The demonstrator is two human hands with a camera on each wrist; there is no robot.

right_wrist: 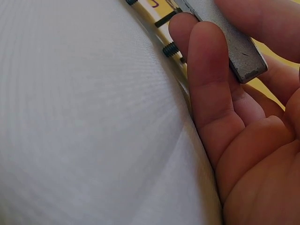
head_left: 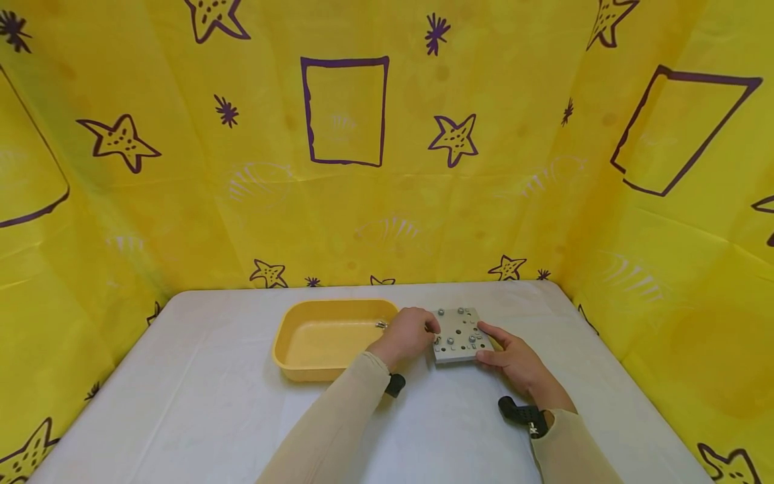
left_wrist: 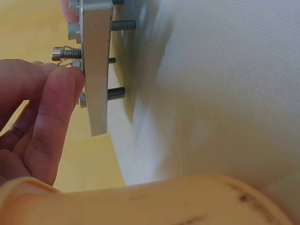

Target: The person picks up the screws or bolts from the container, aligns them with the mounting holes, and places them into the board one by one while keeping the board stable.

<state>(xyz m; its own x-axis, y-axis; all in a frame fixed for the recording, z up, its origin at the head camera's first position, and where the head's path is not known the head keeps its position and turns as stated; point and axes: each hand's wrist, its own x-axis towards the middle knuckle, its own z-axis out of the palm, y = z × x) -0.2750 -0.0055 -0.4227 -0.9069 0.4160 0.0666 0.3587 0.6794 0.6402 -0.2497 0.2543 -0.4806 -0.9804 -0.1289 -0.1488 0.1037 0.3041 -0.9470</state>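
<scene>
Metal plate (head_left: pixel 457 335) with screws sits on the white table (head_left: pixel 181 403), just right of the yellow tray (head_left: pixel 323 336), held between both hands and lifted off the table. Left hand (head_left: pixel 410 334) at the plate's left edge, fingertips (left_wrist: pixel 56 89) pinching a screw (left_wrist: pixel 65 54) on its top face. Right hand (head_left: pixel 514 359) grips the right edge, thumb on top, fingers (right_wrist: pixel 208 70) curled underneath.

In the head view the left hand (head_left: pixel 408 334) covers the metal plate's (head_left: pixel 459 335) near-left edge, hiding whichever bolt its fingertips meet. In the left wrist view the plate (left_wrist: pixel 96 70) runs off the top edge. In the right wrist view the right hand's fingers (right_wrist: pixel 206 79) hide the plate's underside.
</scene>
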